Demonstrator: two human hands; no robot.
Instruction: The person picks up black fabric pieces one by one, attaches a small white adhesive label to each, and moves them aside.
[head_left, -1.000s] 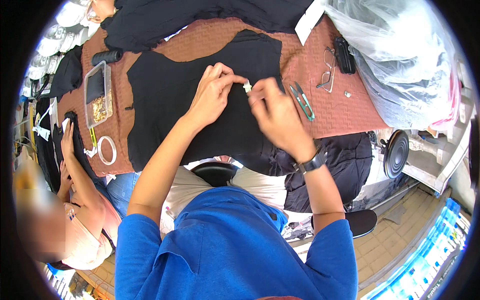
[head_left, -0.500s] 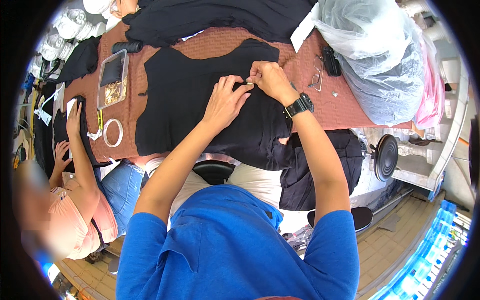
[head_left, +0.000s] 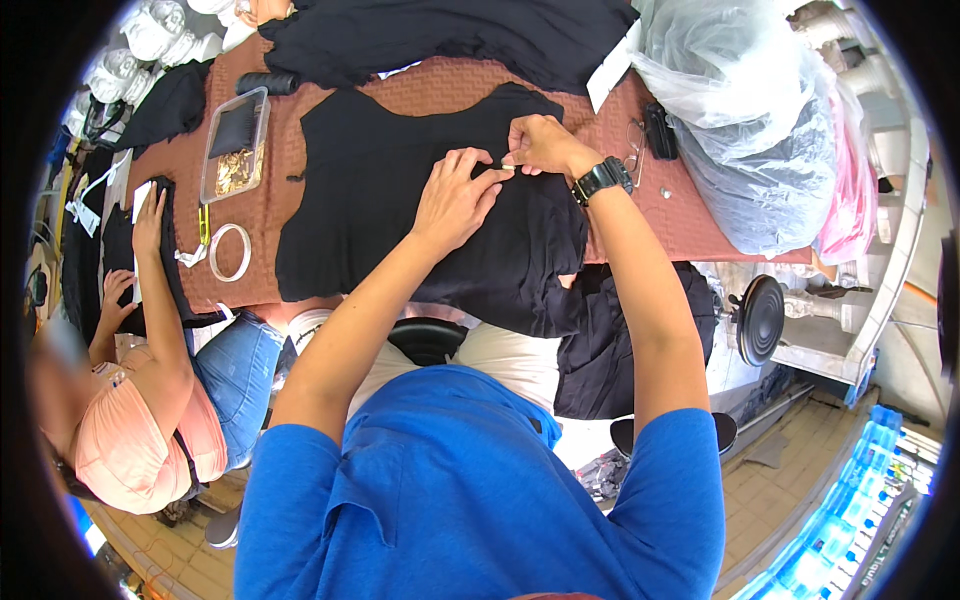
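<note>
A black sleeveless garment (head_left: 370, 200) lies spread over the brown cloth-covered table in front of me. My left hand (head_left: 458, 198) rests on it with bent fingers, its index finger and thumb reaching toward the right hand. My right hand (head_left: 543, 148), with a black watch on the wrist, is closed in a pinch just above the fabric. Where the fingertips of both hands meet, a small pale piece (head_left: 508, 168) shows; it is too small to name. The fingers partly hide the cloth beneath them.
A clear box (head_left: 264, 150) with gold-coloured pieces, a black thread spool (head_left: 268, 84), a yellow cutter (head_left: 204, 224) and a white ring (head_left: 246, 262) lie left. Glasses (head_left: 632, 150) and a plastic-wrapped bundle (head_left: 750, 170) are right. A co-worker (head_left: 150, 430) handles black cloth at left.
The view has shifted slightly. My hands stay together at the same spot on the black garment, fingertips barely moved. The co-worker's hands remain on the cloth at left.
</note>
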